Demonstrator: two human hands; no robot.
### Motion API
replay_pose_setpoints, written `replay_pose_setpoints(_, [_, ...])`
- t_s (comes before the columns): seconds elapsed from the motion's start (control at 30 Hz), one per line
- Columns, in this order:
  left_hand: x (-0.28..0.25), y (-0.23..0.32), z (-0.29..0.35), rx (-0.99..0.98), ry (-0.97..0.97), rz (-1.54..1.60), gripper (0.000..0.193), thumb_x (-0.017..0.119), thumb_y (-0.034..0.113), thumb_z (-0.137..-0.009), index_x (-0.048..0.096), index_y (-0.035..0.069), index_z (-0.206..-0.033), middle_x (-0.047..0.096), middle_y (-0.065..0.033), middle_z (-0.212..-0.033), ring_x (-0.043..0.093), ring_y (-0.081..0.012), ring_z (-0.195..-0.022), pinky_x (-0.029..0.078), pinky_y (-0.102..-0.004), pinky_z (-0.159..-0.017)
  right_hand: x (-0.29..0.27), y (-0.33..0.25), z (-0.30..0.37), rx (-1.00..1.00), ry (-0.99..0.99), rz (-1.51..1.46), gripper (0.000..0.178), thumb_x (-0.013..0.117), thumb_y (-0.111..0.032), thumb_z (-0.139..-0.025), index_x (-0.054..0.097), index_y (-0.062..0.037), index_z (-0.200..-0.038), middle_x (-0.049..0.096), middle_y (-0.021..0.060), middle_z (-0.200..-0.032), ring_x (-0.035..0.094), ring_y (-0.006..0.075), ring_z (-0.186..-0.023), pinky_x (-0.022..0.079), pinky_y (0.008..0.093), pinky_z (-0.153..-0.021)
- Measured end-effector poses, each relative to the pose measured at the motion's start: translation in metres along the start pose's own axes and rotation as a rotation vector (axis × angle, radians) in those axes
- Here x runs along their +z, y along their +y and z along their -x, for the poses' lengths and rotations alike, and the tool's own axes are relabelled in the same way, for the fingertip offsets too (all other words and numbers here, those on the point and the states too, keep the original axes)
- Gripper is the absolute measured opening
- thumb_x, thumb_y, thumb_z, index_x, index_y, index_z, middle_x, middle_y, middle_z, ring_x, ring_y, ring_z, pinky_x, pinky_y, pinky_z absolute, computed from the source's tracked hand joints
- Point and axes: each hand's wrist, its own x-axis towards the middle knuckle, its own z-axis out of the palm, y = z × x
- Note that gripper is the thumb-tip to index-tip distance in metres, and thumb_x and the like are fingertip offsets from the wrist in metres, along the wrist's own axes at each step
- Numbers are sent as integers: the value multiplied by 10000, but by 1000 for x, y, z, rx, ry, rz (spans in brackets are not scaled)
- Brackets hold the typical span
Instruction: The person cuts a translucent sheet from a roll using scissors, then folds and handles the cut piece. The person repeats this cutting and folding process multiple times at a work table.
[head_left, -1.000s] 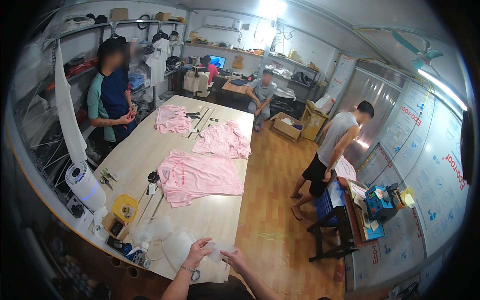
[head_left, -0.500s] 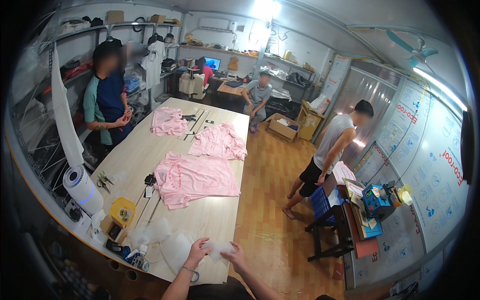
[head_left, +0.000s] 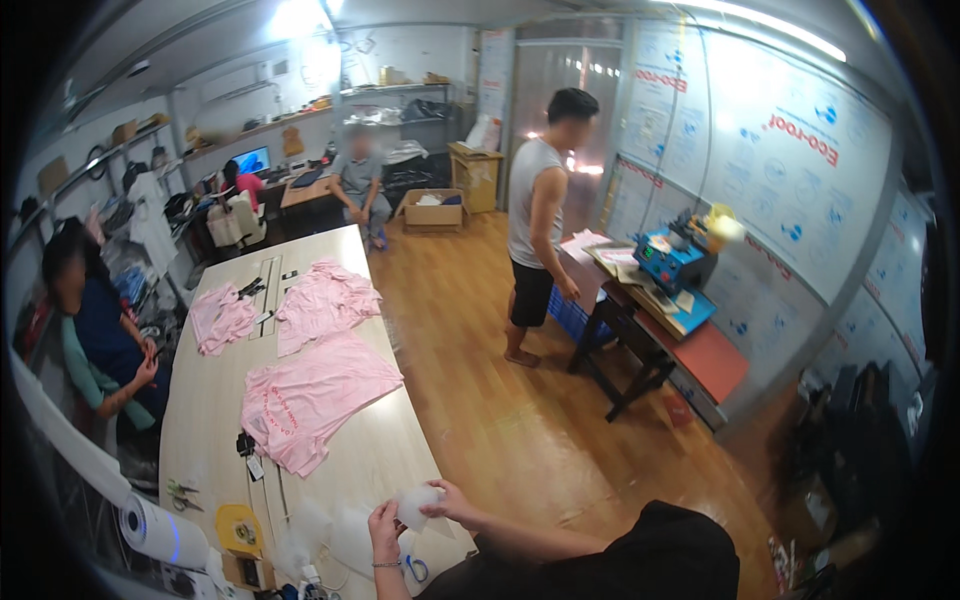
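A small, translucent white sheet [head_left: 415,507], film-like, is held up between my two hands over the near edge of the table. My left hand [head_left: 384,528] pinches its left side, and a bracelet shows on that wrist. The right hand [head_left: 455,503] grips the other side with bent fingers. More translucent white sheets [head_left: 350,538] lie on the table just left of my left hand. Blue-handled scissors [head_left: 416,569] are beside my left wrist. Farther up the table a pink T-shirt [head_left: 318,395] with red lettering is spread out.
More pink shirts [head_left: 325,300] lie toward the table's far end. Along the left edge are green-handled scissors [head_left: 182,494], a yellow tray [head_left: 240,527] and a white cylindrical appliance [head_left: 165,535]. To the right, a person [head_left: 540,220] stands by a blue press machine [head_left: 672,262].
My view has swung to the right, so the table appears farther left. The sheet is still between my hands, now raised and bunched differently. The person at the right stands more upright.
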Motion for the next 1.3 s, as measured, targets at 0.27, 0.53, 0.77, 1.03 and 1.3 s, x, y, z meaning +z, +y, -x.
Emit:
replay_pose_setpoints(0.27, [7, -2, -8, 37, -61, -19, 256, 730, 228, -1035, 707, 44, -1212, 739, -19, -974, 687, -96, -742, 563, -250, -625, -1, -21, 19, 42, 11, -20, 741, 892, -126, -856, 522, 25, -1480, 734, 177, -1173, 752, 215, -963, 631, 330, -793])
replay_pose_setpoints(0.53, [22, 3, -1, 44, -75, -64, 270, 729, 231, -1034, 700, 55, -1237, 744, -34, -1053, 703, -113, -827, 565, -260, -662, -10, -16, 25, 33, 39, -63, 731, 908, -138, -860, 530, -22, -1475, 733, 129, -1141, 726, 175, -932, 604, 309, -779])
replay_pose_setpoints(0.77, [20, -14, -4, 0, -122, -99, 325, 705, 245, -1039, 660, 43, -1289, 728, -79, -1180, 720, -199, -1010, 609, -355, -849, -19, -13, 40, 39, 66, -80, 703, 896, -141, -879, 528, -25, -1467, 695, 113, -1212, 718, 183, -1015, 612, 319, -801])
replay_pose_setpoints(1.03, [29, -40, -2, -9, -139, -53, 281, 723, 228, -1034, 698, 45, -1246, 737, -60, -1114, 716, -162, -962, 616, -319, -774, -32, 3, 50, 19, 179, -28, 604, 832, -86, -874, 581, 6, -1416, 721, 131, -1190, 747, 198, -958, 631, 336, -790])
replay_pose_setpoints(1.3, [27, -39, -10, -39, -164, -97, 407, 586, 377, -1115, 689, 22, -1287, 734, -83, -1167, 715, -201, -1008, 592, -355, -855, -35, -7, 21, 131, 58, 141, 652, 867, -159, -858, 579, 2, -1420, 713, 147, -1206, 737, 211, -995, 628, 344, -800])
